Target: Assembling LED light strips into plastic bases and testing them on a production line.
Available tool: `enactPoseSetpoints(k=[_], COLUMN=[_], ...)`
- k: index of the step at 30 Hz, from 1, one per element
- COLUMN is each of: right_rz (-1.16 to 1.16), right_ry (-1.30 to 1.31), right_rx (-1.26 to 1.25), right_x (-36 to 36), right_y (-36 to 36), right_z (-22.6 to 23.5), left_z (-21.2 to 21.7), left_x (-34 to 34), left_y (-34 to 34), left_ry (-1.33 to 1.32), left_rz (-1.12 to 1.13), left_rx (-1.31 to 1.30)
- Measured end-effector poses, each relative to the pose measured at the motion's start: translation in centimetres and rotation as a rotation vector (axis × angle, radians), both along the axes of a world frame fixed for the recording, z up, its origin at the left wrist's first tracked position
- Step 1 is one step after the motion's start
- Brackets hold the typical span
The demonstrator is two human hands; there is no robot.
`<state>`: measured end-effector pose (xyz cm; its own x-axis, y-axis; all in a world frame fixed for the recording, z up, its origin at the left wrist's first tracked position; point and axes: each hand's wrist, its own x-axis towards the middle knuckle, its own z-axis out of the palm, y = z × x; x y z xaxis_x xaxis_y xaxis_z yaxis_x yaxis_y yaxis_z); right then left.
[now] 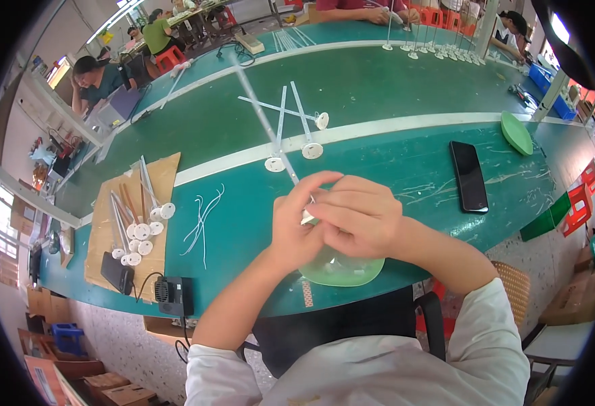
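Head cam: L hand (pixel 293 227) is curled around the low end of a thin pale rod (pixel 257 105) that sticks out toward 11 o'clock. R hand (pixel 368 210) has its fingers bunched at the small white piece (pixel 306 217) there, can't tell what they pinch. Rod's prob light n stiff, maybe slick n whippy at the far tip imo, so hold near the white piece.

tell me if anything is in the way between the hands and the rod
Nothing visible is: the left hand holds the near end of the rod, with the right hand up against it. The green dish lies beneath them, not between. Fingers hide part of the grip.
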<state>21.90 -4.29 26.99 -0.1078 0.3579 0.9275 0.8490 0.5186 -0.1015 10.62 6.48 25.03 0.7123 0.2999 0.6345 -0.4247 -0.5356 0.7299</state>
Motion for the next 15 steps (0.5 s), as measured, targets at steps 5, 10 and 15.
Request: enactPoseSetpoints(k=[5,10,15], right_rz=[0.018,0.153,0.054], right_ry=[0.052,0.182,0.127], right_rx=[-0.019,-0.214,-0.077], right_x=[-0.3,0.6,0.0], right_y=[-0.1,-0.9,-0.5], right_z=[0.1,0.9,0.0], left_z=[0.1,0.4,-0.6], left_x=[-0.2,-0.1,0.0], left_y=[-0.2,-0.5,0.2], left_ry=[0.016,-0.016,-0.027], left_rz=[0.0,-0.067,-0.006], left_rx=[-0.032,-0.118,0.042])
